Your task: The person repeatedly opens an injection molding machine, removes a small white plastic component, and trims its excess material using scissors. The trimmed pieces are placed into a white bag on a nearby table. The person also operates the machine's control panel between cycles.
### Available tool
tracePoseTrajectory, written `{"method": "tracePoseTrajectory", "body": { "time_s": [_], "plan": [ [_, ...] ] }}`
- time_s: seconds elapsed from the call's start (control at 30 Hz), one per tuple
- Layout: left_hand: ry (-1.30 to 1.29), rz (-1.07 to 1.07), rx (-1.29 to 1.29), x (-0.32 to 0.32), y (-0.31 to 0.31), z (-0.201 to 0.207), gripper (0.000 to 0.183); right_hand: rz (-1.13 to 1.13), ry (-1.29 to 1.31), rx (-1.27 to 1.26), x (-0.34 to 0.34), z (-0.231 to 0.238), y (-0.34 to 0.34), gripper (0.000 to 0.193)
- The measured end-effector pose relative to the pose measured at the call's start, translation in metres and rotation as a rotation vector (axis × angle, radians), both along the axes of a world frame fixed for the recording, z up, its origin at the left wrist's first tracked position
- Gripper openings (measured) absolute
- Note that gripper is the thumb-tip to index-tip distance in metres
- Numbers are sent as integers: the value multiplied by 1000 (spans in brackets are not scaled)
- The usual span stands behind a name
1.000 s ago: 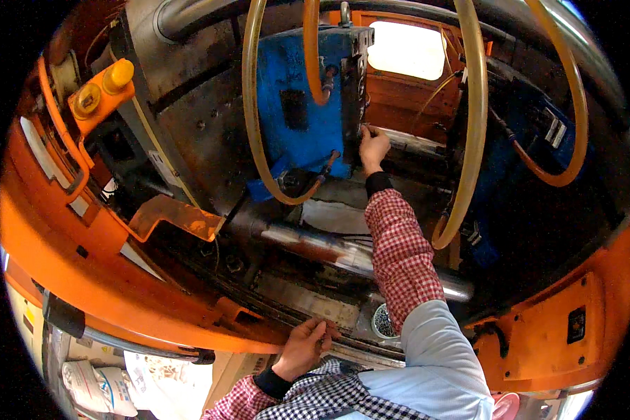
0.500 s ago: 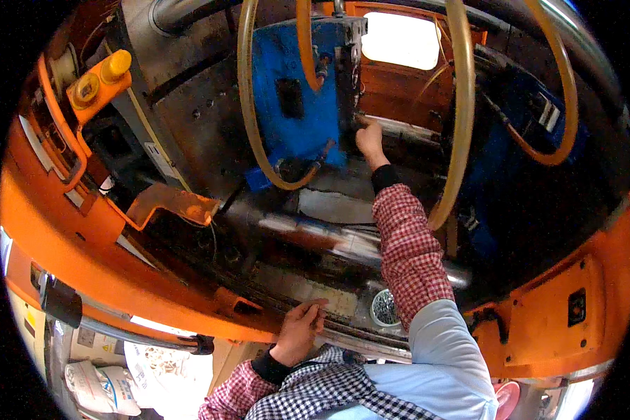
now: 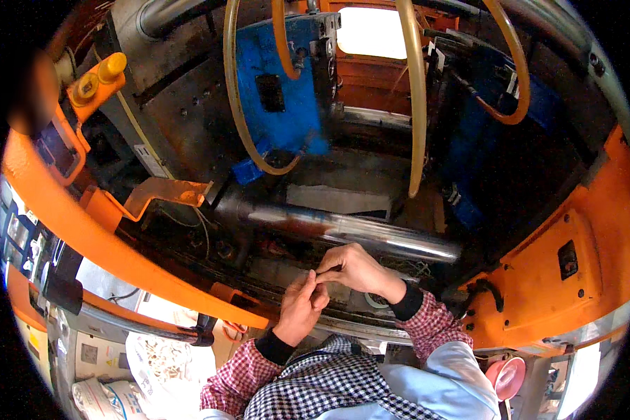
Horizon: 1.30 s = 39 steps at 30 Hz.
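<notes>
My left hand (image 3: 302,308) and my right hand (image 3: 357,269) meet over the front edge of the machine opening. Their fingers are closed, with thumbs and fingertips pinched together. Anything between them is too small or hidden to make out. Just beyond lies a thick shiny steel bar (image 3: 392,236). A round pale cup (image 3: 375,301) sits by my right wrist, mostly covered by it. Farther in stands a blue mould half (image 3: 273,98) on the left, with its dark block face turned right.
Yellowish hoses (image 3: 414,105) hang in loops across the opening. An orange guard frame (image 3: 154,273) curves along the left, and an orange panel (image 3: 549,273) borders the right. A bag of small pale pieces (image 3: 164,364) lies lower left. A pink bowl (image 3: 509,378) is at lower right.
My right hand has drawn back from the blue mould half to my left hand, and their fingertips now meet. The view has shifted slightly.
</notes>
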<state>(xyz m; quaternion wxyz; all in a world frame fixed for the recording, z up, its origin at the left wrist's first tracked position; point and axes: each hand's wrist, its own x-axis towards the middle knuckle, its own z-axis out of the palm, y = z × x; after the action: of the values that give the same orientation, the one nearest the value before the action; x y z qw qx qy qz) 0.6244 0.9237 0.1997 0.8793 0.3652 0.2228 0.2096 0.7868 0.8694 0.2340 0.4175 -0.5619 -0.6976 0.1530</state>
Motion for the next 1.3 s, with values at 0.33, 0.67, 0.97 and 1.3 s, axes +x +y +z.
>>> {"method": "tracePoseTrajectory", "body": {
  "time_s": [0.33,0.67,0.97,1.3],
  "plan": [
    [80,45,-25,-7,4,-3,34,-736,144,610,82,21,86,11],
    [305,75,74,-19,-6,0,32,-1087,281,686,197,60,247,17],
    [211,61,84,-20,2,-20,30,-1140,178,662,224,53,268,19],
    [231,88,96,-23,0,-8,26,-1072,104,544,209,49,267,29]
  ]
}}
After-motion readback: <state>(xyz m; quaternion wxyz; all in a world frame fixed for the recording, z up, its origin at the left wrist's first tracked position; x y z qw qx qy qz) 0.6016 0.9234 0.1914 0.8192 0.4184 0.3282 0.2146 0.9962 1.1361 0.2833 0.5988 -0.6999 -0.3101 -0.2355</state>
